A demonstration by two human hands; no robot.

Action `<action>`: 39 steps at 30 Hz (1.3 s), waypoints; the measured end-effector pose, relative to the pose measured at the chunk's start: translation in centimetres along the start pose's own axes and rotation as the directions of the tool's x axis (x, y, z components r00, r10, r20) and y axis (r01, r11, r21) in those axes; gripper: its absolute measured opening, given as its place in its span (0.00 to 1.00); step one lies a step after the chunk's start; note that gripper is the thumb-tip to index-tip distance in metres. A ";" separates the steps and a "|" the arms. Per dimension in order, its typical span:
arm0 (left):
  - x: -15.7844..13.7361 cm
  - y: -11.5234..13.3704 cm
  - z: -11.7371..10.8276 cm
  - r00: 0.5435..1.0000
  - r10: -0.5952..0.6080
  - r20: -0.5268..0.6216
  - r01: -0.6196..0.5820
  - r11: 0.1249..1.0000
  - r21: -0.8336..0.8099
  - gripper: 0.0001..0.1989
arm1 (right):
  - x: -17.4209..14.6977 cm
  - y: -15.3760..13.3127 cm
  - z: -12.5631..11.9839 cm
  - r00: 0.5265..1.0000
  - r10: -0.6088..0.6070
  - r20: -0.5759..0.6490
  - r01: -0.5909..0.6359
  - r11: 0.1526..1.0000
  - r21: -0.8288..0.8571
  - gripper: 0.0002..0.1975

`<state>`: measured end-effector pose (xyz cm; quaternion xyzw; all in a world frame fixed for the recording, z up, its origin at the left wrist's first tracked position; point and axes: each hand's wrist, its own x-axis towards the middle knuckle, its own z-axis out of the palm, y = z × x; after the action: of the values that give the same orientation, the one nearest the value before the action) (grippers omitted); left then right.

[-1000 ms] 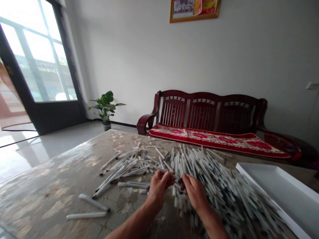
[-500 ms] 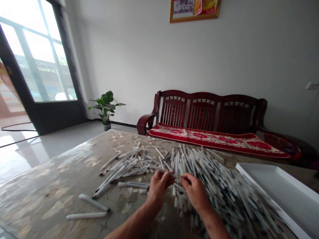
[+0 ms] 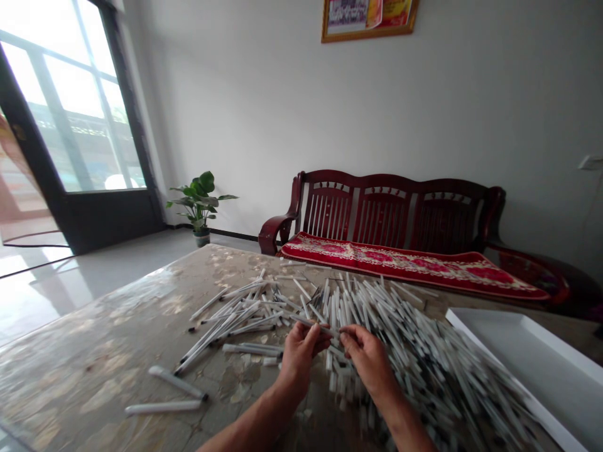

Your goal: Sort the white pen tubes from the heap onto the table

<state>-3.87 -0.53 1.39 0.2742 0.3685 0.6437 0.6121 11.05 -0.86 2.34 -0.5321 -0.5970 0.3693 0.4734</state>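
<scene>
Above the table's near middle, my left hand (image 3: pixel 301 351) pinches a slim, pale pen (image 3: pixel 333 332) between thumb and fingers. The fingertips of my right hand (image 3: pixel 366 351) close on the pen's right end, perhaps its cap; the exact grip is too small to tell. A large heap of translucent white pens (image 3: pixel 377 307) with dark ends lies behind and to the right of my hands. More pens lie in a looser pile (image 3: pixel 240 317) on the left. Two single pens, one at an angle (image 3: pixel 174 381) and one nearly level (image 3: pixel 164 407), rest nearer the front left.
A shallow white box tray (image 3: pixel 527 351) stands on the right of the patterned table (image 3: pixel 117 339). Behind the table is a dark red wooden bench (image 3: pixel 381 213) with a red floral seat cover (image 3: pixel 405 260). A potted plant (image 3: pixel 201 201) stands near the glass door (image 3: pixel 80 125).
My right hand has shifted slightly at the pen's right end, its fingers a little further left. My left hand and the piles of pens look the same.
</scene>
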 end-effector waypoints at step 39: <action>0.0 0.4 0.2 1.000 0.004 0.007 -0.004 1.000 0.002 0.26 | -0.1 0.0 -0.3 0.998 -0.070 0.000 0.068 0.972 -0.225 0.15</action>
<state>-3.96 -0.46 1.82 0.2778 0.3663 0.6435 0.6120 11.30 -0.96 2.45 -0.5628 -0.6511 0.2804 0.4251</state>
